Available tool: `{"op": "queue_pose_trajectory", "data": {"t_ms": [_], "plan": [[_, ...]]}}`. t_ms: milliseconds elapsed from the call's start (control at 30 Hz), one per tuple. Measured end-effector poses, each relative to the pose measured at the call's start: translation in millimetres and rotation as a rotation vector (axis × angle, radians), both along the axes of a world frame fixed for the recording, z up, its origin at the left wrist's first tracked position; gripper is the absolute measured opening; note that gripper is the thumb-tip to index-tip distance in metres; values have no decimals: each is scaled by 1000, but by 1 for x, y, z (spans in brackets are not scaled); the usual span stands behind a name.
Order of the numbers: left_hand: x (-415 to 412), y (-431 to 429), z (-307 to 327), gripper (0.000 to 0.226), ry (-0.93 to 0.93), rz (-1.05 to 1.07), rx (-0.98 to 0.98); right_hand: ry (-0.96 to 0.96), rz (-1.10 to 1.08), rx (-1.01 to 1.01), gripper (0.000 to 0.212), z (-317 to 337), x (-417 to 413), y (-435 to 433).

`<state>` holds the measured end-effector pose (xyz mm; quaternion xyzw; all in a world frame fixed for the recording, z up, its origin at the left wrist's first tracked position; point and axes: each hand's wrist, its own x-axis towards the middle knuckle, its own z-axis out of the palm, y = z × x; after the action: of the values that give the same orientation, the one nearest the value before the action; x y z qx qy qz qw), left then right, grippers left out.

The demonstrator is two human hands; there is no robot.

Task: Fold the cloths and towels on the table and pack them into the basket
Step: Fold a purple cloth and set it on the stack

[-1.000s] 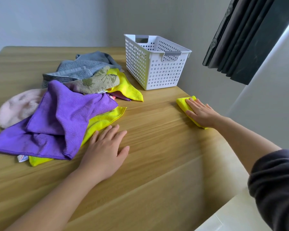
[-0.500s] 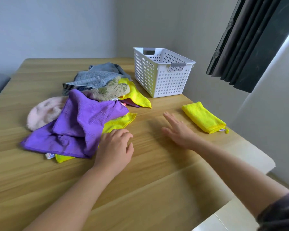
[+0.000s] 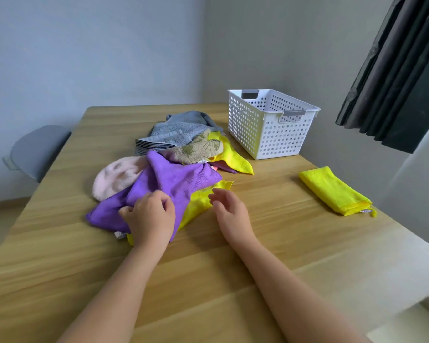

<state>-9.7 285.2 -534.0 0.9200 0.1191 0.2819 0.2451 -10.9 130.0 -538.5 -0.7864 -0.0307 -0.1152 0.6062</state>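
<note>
The left hand [image 3: 149,216] clutches the purple cloth [image 3: 174,179] atop the pile [image 3: 176,131], likely to draw it free for folding, while the right hand [image 3: 229,210] hovers slack and empty just beside that grip, the basket [image 3: 265,134] well beyond.

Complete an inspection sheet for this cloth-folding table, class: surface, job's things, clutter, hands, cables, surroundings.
Surface: wooden table, bare wood in front.
Job's things: unfolded pile with purple cloth, pink towel, grey towel, loose yellow cloth; folded yellow cloth lying apart on the right; white basket, no cloth visible inside.
Clutter: nothing seen.
Hands: left hand grips the purple cloth; right hand, fingers relaxed, holds nothing at the pile's edge.
Cables: nothing seen.
Surroundings: grey chair left, dark curtain right.
</note>
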Motion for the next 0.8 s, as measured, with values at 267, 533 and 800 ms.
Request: {"op": "queue_pose_trajectory", "data": {"t_ms": [267, 533, 800], "plan": [[-15, -25, 4, 17, -191, -784, -108, 218, 65, 666, 29, 9, 8, -21], [-2, -8, -3, 30, -1, -116, -163, 82, 95, 244, 44, 2, 7, -21], [4, -9, -5, 40, 228, -114, -75, 105, 184, 265, 33, 8, 0, -19]]}}
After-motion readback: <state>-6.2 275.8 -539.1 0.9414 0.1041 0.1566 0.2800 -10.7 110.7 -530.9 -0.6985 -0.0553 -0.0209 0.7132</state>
